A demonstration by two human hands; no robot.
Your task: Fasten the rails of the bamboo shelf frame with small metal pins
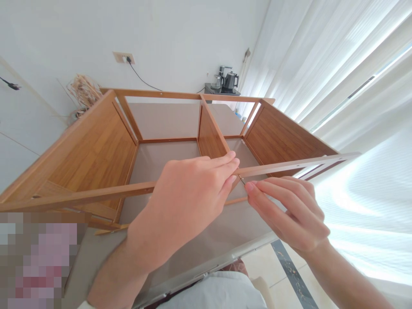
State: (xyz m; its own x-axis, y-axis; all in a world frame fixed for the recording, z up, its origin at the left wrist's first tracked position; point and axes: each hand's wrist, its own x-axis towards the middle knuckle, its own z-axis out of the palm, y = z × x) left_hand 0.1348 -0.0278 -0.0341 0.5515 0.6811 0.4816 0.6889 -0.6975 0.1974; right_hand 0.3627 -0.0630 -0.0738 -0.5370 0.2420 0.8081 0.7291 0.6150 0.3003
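A wooden cabinet frame (270, 165) with a middle divider panel (210, 128) lies on the table in front of me. My left hand (196, 184) grips the near rail where it meets the divider, its fingers together over the joint. Just to the right, my right hand (286, 206) is closed in a pinch on a thin metal screw (241, 179). The tip of the screw is at the rail beside my left fingertips; how far it sits in the wood cannot be made out.
Side panels, left (93, 150) and right (286, 137), slope outward. Beneath the frame is a grey tabletop (167, 244). A black kettle (231, 80) stands on a stand by the wall, near white curtains (322, 56). A blurred-out patch covers the lower left.
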